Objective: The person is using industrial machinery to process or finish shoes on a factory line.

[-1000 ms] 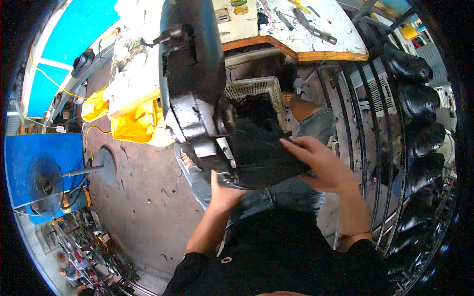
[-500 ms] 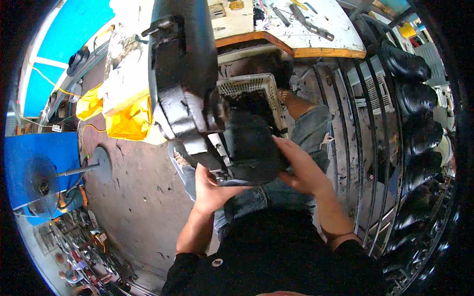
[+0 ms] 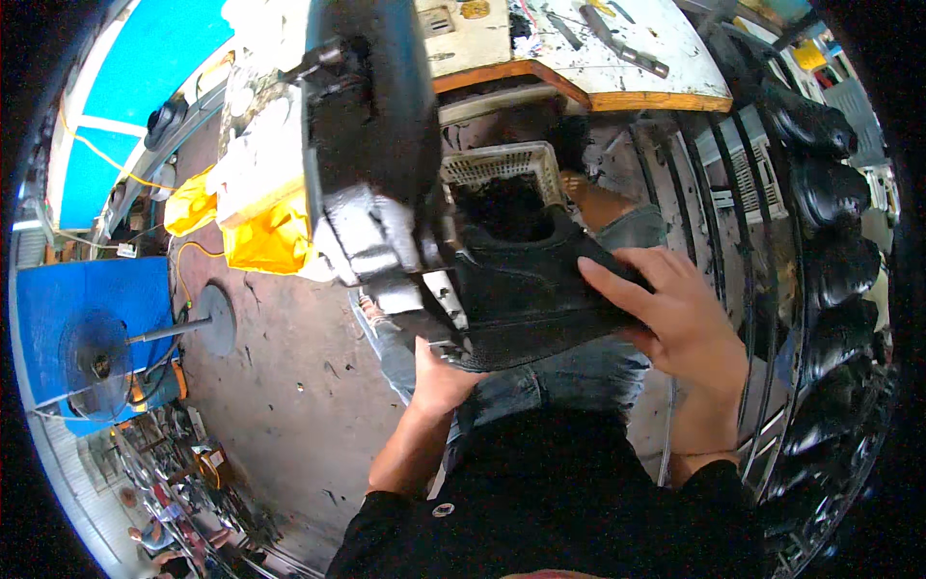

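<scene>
A black shoe upper point(image 3: 535, 304) lies against the working end of a dark machine point(image 3: 371, 145), above my lap. Its open collar faces the far side, and its long side is turned toward me. My right hand point(image 3: 680, 314) grips the upper's right end, fingers over the top edge and thumb below. Close under the metal parts of the machine, my left hand point(image 3: 441, 381) pinches the upper's left end at the lower edge. The machine head partly covers that end, and most of my left fingers are hidden beneath the upper.
Behind the upper stands a pale plastic basket point(image 3: 552, 174) with dark scraps in it. A worktable point(image 3: 675, 68) with metal tools is at the back. Black shoes point(image 3: 825, 198) line a metal rack on the right. Yellow bags point(image 3: 265, 239) and a standing fan point(image 3: 96, 365) are at left.
The upper has turned, so its long side and collar opening now show. My right hand has moved right with its end, while my left hand stays by the machine. The view has shifted slightly.
</scene>
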The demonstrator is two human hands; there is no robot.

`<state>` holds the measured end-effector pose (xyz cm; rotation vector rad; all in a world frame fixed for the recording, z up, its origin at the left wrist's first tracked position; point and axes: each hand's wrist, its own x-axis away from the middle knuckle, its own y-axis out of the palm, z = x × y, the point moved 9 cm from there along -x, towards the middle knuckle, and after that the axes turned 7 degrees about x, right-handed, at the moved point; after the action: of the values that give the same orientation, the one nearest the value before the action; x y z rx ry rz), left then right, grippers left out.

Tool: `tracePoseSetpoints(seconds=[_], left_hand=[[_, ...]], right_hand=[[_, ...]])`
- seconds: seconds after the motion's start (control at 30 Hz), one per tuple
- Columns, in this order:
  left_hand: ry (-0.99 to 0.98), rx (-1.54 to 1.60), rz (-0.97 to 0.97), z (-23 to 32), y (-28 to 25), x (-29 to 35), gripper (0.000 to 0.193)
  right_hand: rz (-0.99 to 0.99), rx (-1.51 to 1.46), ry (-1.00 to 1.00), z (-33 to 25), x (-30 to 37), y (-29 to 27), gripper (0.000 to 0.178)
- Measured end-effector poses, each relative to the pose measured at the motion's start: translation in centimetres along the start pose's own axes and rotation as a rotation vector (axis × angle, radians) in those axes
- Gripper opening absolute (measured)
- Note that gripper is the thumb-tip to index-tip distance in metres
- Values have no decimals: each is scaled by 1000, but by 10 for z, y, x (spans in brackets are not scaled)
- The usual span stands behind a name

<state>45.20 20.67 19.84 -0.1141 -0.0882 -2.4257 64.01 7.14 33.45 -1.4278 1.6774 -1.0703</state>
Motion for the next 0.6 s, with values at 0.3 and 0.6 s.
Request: tracePoseSetpoints(seconds=[0.3, 0.6], left_hand=[[43, 243, 40, 36, -7, -11, 88], [-37, 199, 63, 20, -12, -8, 75]], right_hand=[[203, -204, 39, -15, -24, 24, 67], [357, -698, -44, -30, -48, 36, 21]])
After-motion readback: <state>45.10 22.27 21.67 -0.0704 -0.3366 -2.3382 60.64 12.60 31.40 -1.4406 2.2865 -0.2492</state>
